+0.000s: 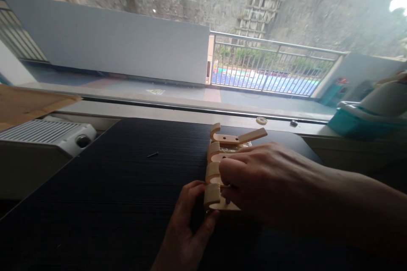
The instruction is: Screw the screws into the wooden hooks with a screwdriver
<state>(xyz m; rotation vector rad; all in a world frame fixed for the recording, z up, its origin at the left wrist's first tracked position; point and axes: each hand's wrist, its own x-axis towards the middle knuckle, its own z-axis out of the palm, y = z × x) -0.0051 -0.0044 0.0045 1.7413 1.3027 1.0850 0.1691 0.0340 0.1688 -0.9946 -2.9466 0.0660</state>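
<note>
Several pale wooden hooks stand in a row on the black table [127, 186]. Thumb and fingers of my left hand [187, 224] close around the curved end of the nearest wooden hook [212, 194]. My right hand [254, 169] lies over the row from the right, its fingers curled down by the nearest hooks. What its fingertips hold, if anything, is in shadow and hidden. The farthest wooden hook [230, 139] shows two dark holes and a raised straight arm. Clear plastic wrap [237, 149] glints under it. A loose screw [152, 154] lies on the table to the left.
Beyond the table, a roll of clear tape [261, 120] and a small dark object [294, 123] rest on the window sill. A teal bin [352, 118] stands at the right. At the left are a white heater [47, 135] and a piece of cardboard [32, 101].
</note>
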